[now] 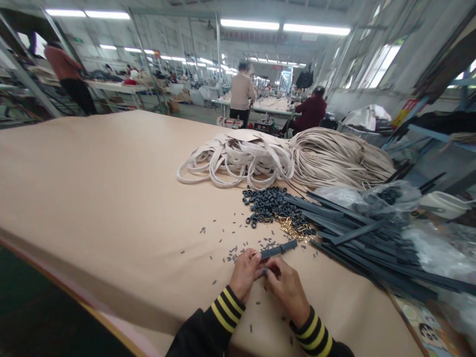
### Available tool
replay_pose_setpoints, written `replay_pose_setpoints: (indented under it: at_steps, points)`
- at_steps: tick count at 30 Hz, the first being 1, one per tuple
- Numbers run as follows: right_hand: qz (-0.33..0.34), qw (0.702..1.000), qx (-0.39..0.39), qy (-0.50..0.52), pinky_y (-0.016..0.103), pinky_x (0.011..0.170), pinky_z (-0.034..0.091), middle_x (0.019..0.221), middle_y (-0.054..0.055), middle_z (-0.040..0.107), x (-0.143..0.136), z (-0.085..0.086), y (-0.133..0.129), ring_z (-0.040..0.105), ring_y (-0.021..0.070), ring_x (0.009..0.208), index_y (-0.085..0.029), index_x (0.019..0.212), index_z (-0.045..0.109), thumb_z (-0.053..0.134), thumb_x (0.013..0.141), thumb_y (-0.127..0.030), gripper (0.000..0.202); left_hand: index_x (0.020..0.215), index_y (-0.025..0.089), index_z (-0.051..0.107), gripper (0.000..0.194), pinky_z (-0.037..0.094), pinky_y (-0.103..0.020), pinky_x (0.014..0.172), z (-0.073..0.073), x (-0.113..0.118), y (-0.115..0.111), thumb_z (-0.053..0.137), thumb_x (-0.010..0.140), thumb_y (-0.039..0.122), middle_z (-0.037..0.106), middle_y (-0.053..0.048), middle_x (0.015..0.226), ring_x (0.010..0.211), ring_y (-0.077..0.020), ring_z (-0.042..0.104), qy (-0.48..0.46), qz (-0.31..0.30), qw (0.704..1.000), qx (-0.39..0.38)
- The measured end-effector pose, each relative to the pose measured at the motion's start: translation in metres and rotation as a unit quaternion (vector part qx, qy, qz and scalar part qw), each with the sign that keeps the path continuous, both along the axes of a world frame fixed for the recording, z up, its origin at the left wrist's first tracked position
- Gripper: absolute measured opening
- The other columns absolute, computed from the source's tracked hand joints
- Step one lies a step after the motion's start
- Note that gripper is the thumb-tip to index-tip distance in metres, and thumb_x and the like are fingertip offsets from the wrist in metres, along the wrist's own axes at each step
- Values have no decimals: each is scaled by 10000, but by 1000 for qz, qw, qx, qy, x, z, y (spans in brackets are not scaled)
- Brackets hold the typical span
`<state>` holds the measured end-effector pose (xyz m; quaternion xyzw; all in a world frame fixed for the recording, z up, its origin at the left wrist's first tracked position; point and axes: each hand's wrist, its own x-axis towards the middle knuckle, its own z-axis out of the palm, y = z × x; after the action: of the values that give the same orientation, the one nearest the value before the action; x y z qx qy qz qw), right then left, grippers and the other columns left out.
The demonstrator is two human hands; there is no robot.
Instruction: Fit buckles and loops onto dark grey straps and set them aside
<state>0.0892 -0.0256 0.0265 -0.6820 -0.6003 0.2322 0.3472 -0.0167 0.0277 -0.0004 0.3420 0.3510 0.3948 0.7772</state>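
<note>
My left hand (244, 273) pinches one end of a short dark strap (278, 250) that points up and to the right over the tan table (104, 188). My right hand (285, 287) sits right beside it, fingertips closed on a small dark loop (265, 271) just under the strap's end. Both wrists wear black sleeves with yellow stripes. Beyond the hands lie a heap of dark loops (268, 204), a few gold buckles (293, 229) and a stack of long dark straps (364, 238).
Tiny dark offcuts (230, 248) are scattered around the hands. Cream strap loops (238, 158) and a cream cord bundle (338, 156) lie further back. Plastic bags (372, 196) crowd the right edge. Other people stand at distant benches.
</note>
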Motion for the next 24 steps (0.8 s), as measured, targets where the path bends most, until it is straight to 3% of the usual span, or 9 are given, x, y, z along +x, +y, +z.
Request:
replay_pose_setpoints:
  at_steps: [3,7,14,24]
  points:
    - [-60,996,-26,62,255,570,448,712,30,582,23,7,7,544,153,634,-167,791,552,475,760,-229,104,747,149,418,308,480,-252,626,5,0,0,604,682,386,577,-20,723,679,-128,604,-8,-31,999,-12]
    - [-63,987,-62,135,239,478,440,659,17,566,33,9,15,510,122,505,-153,781,560,490,740,-249,126,745,138,424,300,467,-204,524,7,0,1,594,683,377,577,-10,648,546,-87,575,33,-51,998,2]
    - [-47,966,-99,234,280,605,511,747,59,625,30,9,14,593,157,627,-125,849,605,552,722,-349,263,769,144,401,304,446,-185,431,1,4,-3,519,727,421,570,11,575,448,-75,547,65,-37,997,31]
    - [-20,955,-114,273,267,612,497,744,60,616,27,4,7,581,156,663,-116,844,636,609,705,-382,302,744,138,430,247,437,-184,411,-3,7,-7,460,787,380,586,-7,554,432,-80,536,102,-51,986,124]
